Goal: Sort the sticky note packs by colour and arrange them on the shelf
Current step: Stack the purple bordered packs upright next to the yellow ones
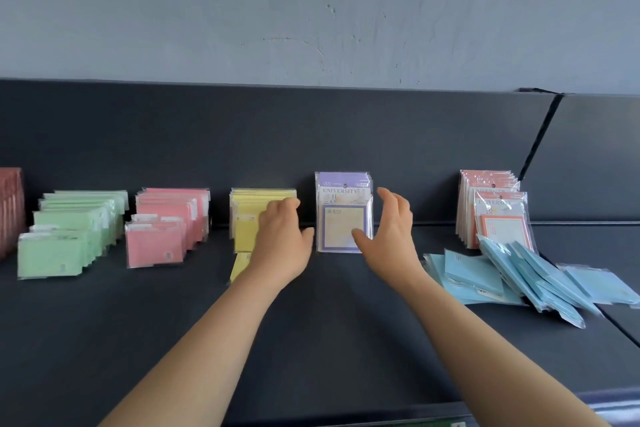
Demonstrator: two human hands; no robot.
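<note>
On the dark shelf (346,322) we found the sorting far along; at the far left edge stood dark red packs (10,211), then rows of green packs (69,236) and pink packs (166,225), each standing upright; next came the yellow packs (249,215), with the left hand (280,236) laid against their front, fingers bent over the top edge and thumb held out to the right; whether that grip was holding a pack or only steadying the row we could not tell. Between the hands the purple packs (343,211) stood upright, long axis vertical; the right hand (388,229) hovered just beside their right edge, grip spread, thumb in front of the lower corner, clasping nothing; it was the nearer hand to them. Farther right stood orange-edged packs (491,208), and in front of them the blue packs (502,277) lay tumbled flat, well apart from the right hand; we judged those the work left, a reach rightward for that same hand.
</note>
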